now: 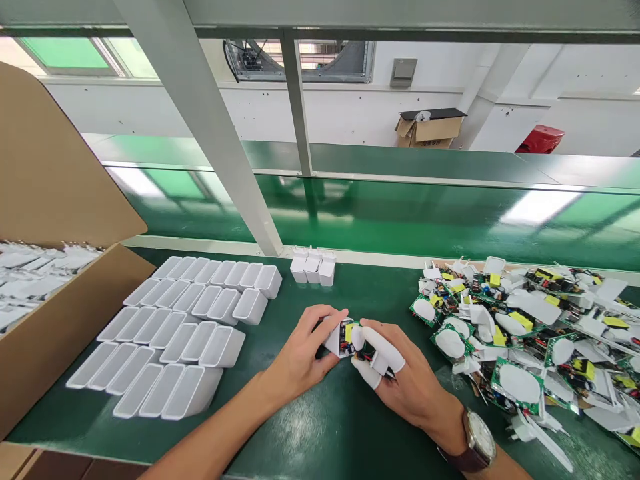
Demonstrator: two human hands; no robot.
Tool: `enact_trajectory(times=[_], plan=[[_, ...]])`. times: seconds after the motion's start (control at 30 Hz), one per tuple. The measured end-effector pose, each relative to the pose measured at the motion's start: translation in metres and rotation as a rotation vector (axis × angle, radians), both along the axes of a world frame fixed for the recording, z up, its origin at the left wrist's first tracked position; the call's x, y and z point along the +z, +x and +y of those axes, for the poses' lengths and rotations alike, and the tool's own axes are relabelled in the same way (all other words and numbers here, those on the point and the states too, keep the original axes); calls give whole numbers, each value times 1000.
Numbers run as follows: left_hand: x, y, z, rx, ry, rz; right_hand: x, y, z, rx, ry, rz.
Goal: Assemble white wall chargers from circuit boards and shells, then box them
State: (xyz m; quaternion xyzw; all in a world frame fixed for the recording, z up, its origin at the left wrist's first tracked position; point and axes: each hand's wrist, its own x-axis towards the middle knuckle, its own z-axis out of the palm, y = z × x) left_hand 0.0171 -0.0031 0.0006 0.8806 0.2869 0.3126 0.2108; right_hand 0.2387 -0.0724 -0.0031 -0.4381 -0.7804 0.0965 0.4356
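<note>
My left hand (311,348) is closed around a white plastic housing (332,341), held just above the green tabletop. My right hand (395,363), with white finger cots on some fingers, grips a small circuit board (346,339) with a yellow part on it. The board sits at the mouth of the housing, partly inside it as far as I can tell. My fingers hide much of both parts. A wristwatch (479,437) is on my right wrist.
Rows of open white housings (183,340) stand at left beside a cardboard box (80,333) of white parts. A heap of circuit boards (520,333) lies at right. Several white assembled pieces (313,268) stand behind my hands, near a slanted metal post (210,127).
</note>
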Motion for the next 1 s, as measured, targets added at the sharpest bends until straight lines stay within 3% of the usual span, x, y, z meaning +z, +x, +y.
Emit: enact_trajectory(times=[0.37,0.6,0.77,0.9,1.0], plan=[[-6,1,-3,-13,-82,-66,-3,0,0,8,-65,2],[-4,-5,-5,-142,-386,25,11,5,2,122,-103,71],[2,-9,-4,-128,-532,-75,-3,3,6,95,-144,29],[6,-8,-9,-104,-531,-108,-15,-1,8,88,-102,-154],[6,-8,-12,-91,-524,-147,-14,-2,6,49,-27,-195]])
